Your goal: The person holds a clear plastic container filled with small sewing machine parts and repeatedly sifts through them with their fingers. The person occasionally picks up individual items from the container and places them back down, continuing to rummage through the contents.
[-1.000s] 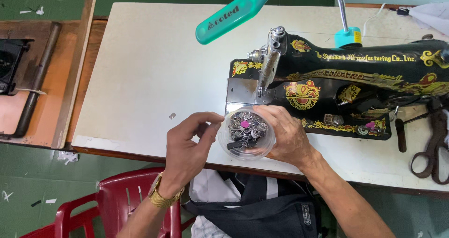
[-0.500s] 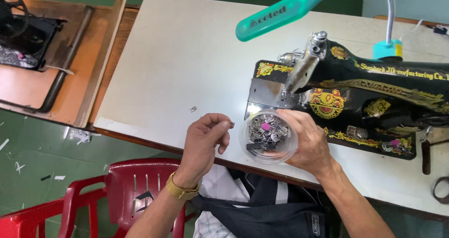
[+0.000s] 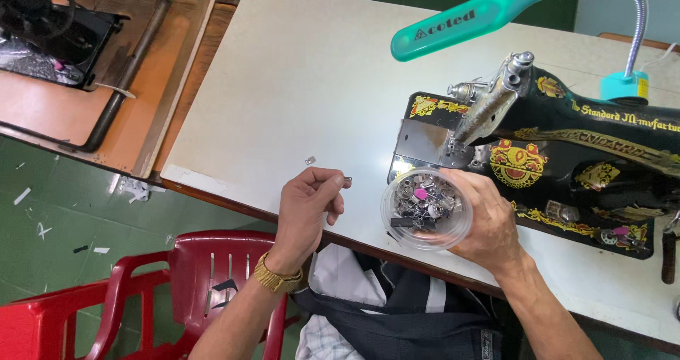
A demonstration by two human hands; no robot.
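My right hand [image 3: 487, 224] holds a clear round plastic container [image 3: 425, 208] full of several small metal parts, just in front of the black sewing machine [image 3: 559, 169]. My left hand [image 3: 306, 211], with a gold watch at the wrist, is to the left of the container and pinches a tiny metal piece [image 3: 346, 182] between thumb and fingertips. Another small metal piece [image 3: 309, 160] lies on the white table [image 3: 297, 84] just beyond my left hand.
A teal gooseneck lamp [image 3: 471, 21] hangs over the machine. A second sewing table [image 3: 92, 70] with a sunken machine stands at the left. Red plastic chairs [image 3: 177, 289] stand below the table edge. Dark cloth [image 3: 397, 317] lies on my lap.
My left hand has come away from the container, moving left with a small metal piece pinched in it. The view has shifted so the machine sits further right.
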